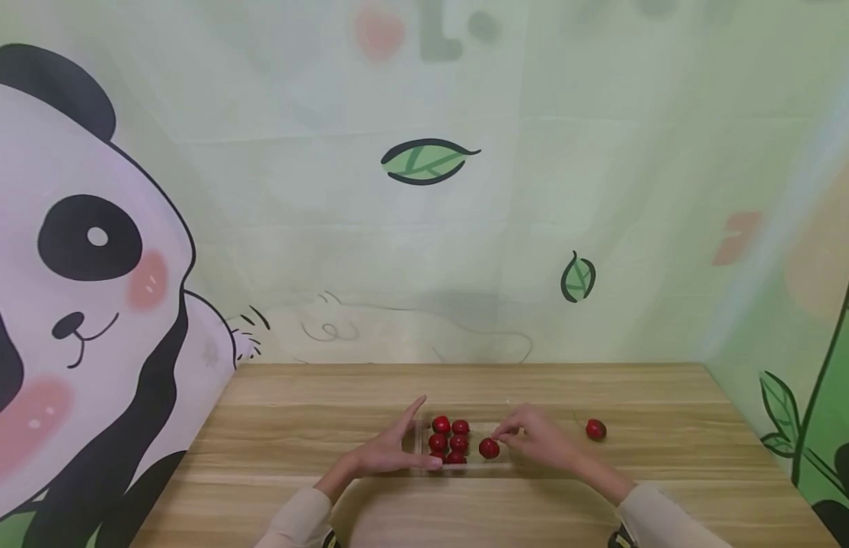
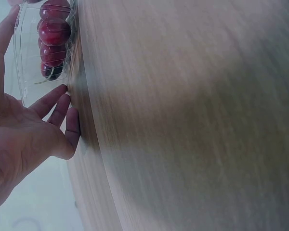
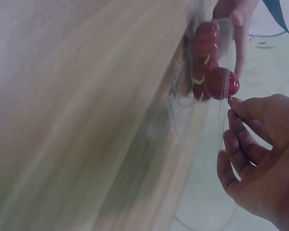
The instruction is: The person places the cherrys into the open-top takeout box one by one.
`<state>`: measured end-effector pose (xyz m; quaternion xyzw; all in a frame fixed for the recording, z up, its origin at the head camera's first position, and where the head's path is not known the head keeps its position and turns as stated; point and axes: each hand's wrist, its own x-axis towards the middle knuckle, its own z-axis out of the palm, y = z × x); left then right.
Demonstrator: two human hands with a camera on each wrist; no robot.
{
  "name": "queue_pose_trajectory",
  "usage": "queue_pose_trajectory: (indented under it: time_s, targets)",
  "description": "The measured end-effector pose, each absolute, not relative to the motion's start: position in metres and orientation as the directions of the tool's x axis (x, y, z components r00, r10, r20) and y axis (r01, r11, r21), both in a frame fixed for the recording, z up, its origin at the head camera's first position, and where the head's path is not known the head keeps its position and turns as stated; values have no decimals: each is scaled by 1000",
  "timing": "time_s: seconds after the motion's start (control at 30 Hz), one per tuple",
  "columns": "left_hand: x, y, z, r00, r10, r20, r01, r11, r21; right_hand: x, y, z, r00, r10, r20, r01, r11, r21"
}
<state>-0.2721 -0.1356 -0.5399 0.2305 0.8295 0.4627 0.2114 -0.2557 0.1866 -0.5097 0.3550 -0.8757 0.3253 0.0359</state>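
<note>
A clear plastic box point(image 1: 477, 466) lies on the table with several red cherries point(image 1: 458, 441) grouped in its left part. At the box's left end is my left hand point(image 1: 390, 447), thumb and fingers spread and fairly straight against its sides. In the left wrist view, the left palm point(image 2: 24, 137) faces the box wall point(image 2: 26, 72). My right hand point(image 1: 537, 438) pinches one cherry point(image 1: 489, 448) by its stem between thumb and index finger. The right wrist view has this cherry point(image 3: 216, 83) at the box's rim, apart from the grouped cherries point(image 3: 204, 43).
One loose cherry point(image 1: 596, 429) with a stem lies on the wooden table point(image 1: 294, 426), right of my right hand. Behind the table's far edge hangs a pale green backdrop point(image 1: 314, 251) printed with a panda point(image 1: 88, 251) and leaves.
</note>
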Motion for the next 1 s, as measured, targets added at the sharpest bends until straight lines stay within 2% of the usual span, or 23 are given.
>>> queue_pose_trajectory:
  time_s: [0.27, 0.53, 0.77, 1.0]
  targets:
    - [-273, -134, -540, -808, 571, -142, 182, 472, 863, -251, 169, -519, -752, -564, 341, -656, 594, -465]
    - [-273, -134, -542, -807, 572, -148, 177, 473, 863, -248, 165, -526, -800, -533, 276, -596, 657, -461]
    - [-274, -134, -540, -808, 570, -150, 176, 476, 862, -250, 165, -528, -792, -551, 262, -608, 675, -417]
    - [-273, -135, -540, -809, 571, -143, 183, 475, 861, -249, 165, -523, -785, -569, 245, -614, 662, -430]
